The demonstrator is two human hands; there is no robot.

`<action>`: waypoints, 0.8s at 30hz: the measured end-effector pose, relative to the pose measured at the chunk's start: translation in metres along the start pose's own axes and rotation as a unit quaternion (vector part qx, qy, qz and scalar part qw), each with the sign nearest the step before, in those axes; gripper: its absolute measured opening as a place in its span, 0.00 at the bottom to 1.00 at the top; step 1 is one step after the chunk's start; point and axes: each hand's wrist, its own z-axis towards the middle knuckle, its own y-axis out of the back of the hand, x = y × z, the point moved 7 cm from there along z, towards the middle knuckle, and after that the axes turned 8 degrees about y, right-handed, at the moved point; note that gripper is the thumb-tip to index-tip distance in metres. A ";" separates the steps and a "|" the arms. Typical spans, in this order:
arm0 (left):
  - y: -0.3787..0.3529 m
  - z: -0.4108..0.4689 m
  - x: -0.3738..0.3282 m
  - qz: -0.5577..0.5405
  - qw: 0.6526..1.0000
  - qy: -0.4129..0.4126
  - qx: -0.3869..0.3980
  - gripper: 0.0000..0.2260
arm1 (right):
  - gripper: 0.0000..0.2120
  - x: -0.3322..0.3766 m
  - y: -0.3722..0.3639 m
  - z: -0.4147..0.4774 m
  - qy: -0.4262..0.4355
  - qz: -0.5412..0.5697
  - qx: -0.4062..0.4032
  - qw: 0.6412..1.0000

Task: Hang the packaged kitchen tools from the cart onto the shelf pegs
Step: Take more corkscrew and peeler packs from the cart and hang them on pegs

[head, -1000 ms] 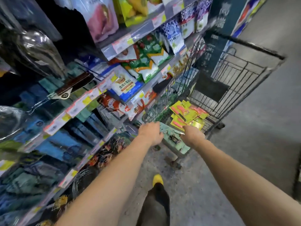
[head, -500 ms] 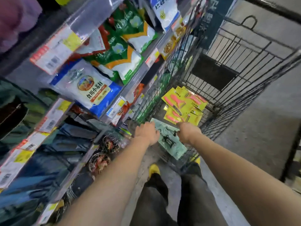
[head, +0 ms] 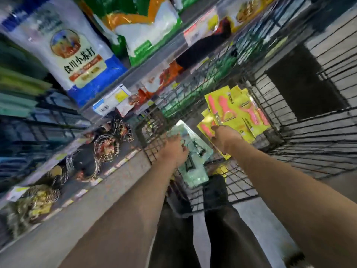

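Note:
The wire cart [head: 313,130] stands in front of me against the shelving. A pile of yellow packages with pink peelers [head: 239,111] lies on its floor. My right hand [head: 225,139] lies on the near edge of that pile; blur hides whether its fingers grip a pack. A pale green blister pack with a black tool [head: 195,169] sits tilted at the cart's near end, and my left hand [head: 173,150] holds it by its left side, fingers curled over the edge.
Shelves [head: 154,68] on the left carry white-and-blue powder bags [head: 73,55] and green bags [head: 143,26]. Lower down hang wire-mesh tools [head: 105,147]. My legs [head: 218,219] stand just behind the cart, with grey floor to the right.
I have leaned closer over the cart. My right hand has left the green pack and moved forward onto the yellow packages. My left hand stays on the green pack.

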 end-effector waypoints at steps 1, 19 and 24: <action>-0.009 0.008 0.001 -0.008 1.000 0.018 0.005 0.26 | 0.16 -0.003 -0.004 0.010 0.002 0.000 0.004 1.000; -0.121 0.081 0.026 -0.244 0.935 0.256 -0.017 0.42 | 0.29 -0.018 -0.138 0.131 -0.006 0.120 0.004 0.993; -0.125 0.082 0.029 -0.387 0.881 0.270 -0.021 0.42 | 0.29 -0.020 -0.134 0.131 -0.037 0.142 0.025 0.989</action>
